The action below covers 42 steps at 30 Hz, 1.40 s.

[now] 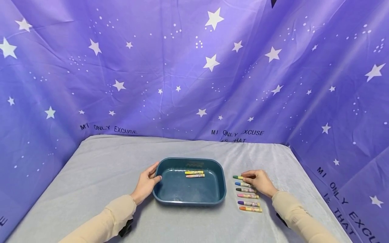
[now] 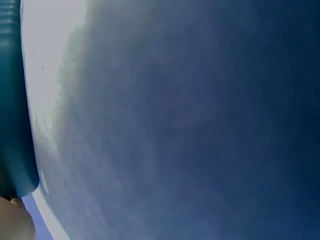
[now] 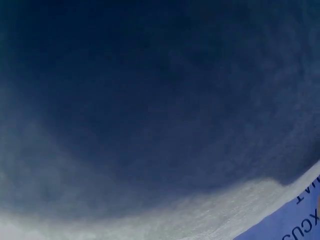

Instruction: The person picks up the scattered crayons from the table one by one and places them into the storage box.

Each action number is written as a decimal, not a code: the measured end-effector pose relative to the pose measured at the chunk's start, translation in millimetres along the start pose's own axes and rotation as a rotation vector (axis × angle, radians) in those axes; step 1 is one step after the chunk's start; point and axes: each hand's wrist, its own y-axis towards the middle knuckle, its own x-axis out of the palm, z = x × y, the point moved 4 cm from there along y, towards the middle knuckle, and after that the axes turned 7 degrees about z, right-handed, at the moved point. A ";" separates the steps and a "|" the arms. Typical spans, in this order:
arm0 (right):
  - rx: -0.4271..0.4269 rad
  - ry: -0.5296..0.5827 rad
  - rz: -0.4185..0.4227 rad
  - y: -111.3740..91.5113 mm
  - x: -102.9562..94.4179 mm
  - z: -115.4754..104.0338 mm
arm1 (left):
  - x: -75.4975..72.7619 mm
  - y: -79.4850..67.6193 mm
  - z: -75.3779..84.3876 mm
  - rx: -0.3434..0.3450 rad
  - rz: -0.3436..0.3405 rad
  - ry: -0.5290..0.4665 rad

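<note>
A dark teal tray (image 1: 189, 203) stands on the cloth, holding a yellow crayon (image 1: 193, 172) and a pale pink crayon (image 1: 195, 176). My left hand (image 1: 144, 185) grips its left rim, thumb inside and fingers along the outer wall. To the right of the tray, my right hand (image 1: 262, 182) pinches a green crayon (image 1: 237, 177) at the far end of a row; the fingers cover part of it. Nearer in that row lie blue (image 1: 242, 184), blackish (image 1: 245, 190), pink (image 1: 248, 196), purple (image 1: 248, 204) and orange (image 1: 250, 209) crayons.
Grey cloth (image 1: 103, 168) covers the table. Purple star-printed curtains (image 1: 170, 74) hang behind and at both sides. The left wrist view catches the tray's outer wall (image 2: 12, 110) at its left edge; the right wrist view is mostly dim cloth (image 3: 165, 130).
</note>
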 end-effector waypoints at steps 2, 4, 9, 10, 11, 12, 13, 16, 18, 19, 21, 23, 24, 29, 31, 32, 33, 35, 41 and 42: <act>0.017 0.018 0.003 0.8 -0.5 -1.0 | -0.2 -0.1 -0.2 -0.001 0.001 -0.002; 0.023 0.035 0.005 2.4 -1.2 -3.6 | -0.4 -0.2 -0.6 -0.001 0.002 -0.004; 0.002 0.060 0.026 9.1 -5.1 -21.7 | -1.0 0.3 -0.7 0.001 0.004 -0.004; -0.008 0.069 0.029 10.7 -5.9 -27.1 | -1.2 0.4 -0.7 0.002 0.007 -0.004; -0.015 0.081 0.029 12.0 -6.3 -32.1 | -1.3 0.6 -0.6 0.005 0.009 -0.005; -0.019 0.093 0.030 13.2 -6.4 -36.6 | -1.4 0.7 -0.5 0.006 0.010 -0.006; -0.023 0.105 0.028 14.1 -6.5 -41.0 | -1.3 0.7 -0.6 0.006 0.009 -0.005; -0.022 0.160 0.023 15.8 -4.1 -52.8 | -1.1 0.8 -1.1 0.003 0.006 -0.005; -0.019 0.200 0.024 16.8 -1.1 -59.6 | -1.0 0.7 -1.1 0.003 0.005 -0.004; -0.021 0.220 0.025 17.4 0.6 -63.3 | -1.1 0.7 -1.1 0.004 0.007 -0.004; -0.024 0.257 0.025 19.0 4.8 -70.9 | -1.4 0.9 -1.3 0.007 0.013 -0.009; -0.029 0.284 0.020 20.5 8.9 -78.8 | -1.5 0.8 -1.3 0.010 0.011 -0.008; -0.028 0.294 0.021 21.2 10.8 -82.8 | -1.5 0.7 -1.4 0.010 0.008 -0.009; -0.028 0.344 0.008 25.4 24.0 -101.4 | -2.4 0.0 -1.9 0.002 0.006 -0.012; -0.028 0.361 0.004 27.8 32.2 -107.8 | -2.7 0.3 -1.7 0.004 0.010 -0.012; -0.025 0.361 0.007 28.5 36.5 -110.9 | -2.6 0.6 -1.5 0.007 0.012 -0.011; -0.021 0.359 0.008 29.1 41.0 -113.7 | -2.3 0.5 -1.2 0.009 0.011 -0.009; -0.021 0.356 0.006 30.4 50.3 -119.7 | -1.7 0.0 -0.6 0.011 0.007 -0.009; -0.030 0.340 -0.009 32.8 71.5 -137.4 | -1.2 -0.9 0.1 0.009 0.003 -0.014; -0.029 0.344 -0.003 33.2 74.9 -139.3 | -1.3 -0.5 -0.1 0.009 0.006 -0.015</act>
